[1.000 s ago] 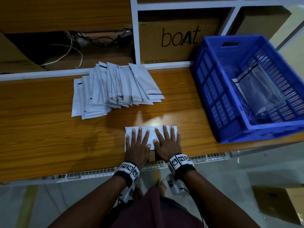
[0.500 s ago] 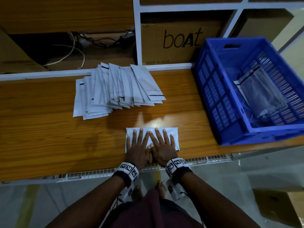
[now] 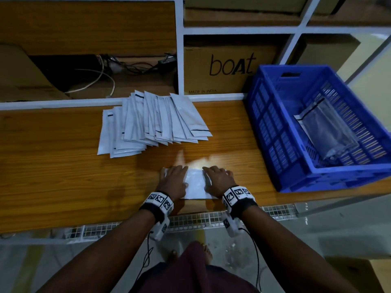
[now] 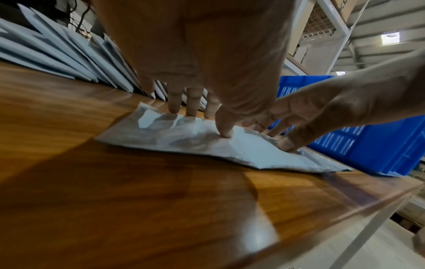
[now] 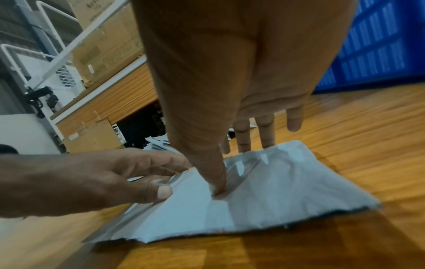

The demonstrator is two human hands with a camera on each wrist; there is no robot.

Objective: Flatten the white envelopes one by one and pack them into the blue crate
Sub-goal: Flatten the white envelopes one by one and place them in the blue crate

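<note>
One white envelope point(image 3: 195, 183) lies on the wooden table near its front edge. My left hand point(image 3: 174, 179) presses its left end with straight fingers, and my right hand point(image 3: 219, 179) presses its right end the same way. In the left wrist view the left thumb and fingertips point(image 4: 226, 132) push the wrinkled envelope point(image 4: 241, 151) down. The right wrist view shows the right thumb on the envelope point(image 5: 276, 196) and the left hand point(image 5: 147, 183) at its far end. The blue crate point(image 3: 281, 132) stands to the right, with one envelope point(image 3: 325, 127) inside.
A fanned pile of white envelopes point(image 3: 152, 121) lies behind my hands, toward the back left. A cardboard box marked boAt point(image 3: 230, 64) stands on the shelf behind, with cables point(image 3: 110, 68) in the bay to its left. The table's front edge point(image 3: 105, 220) is close to my wrists.
Both hands have slid apart from the middle of the envelope out to its left and right ends, still pressing it flat. The envelope has stayed in place.
</note>
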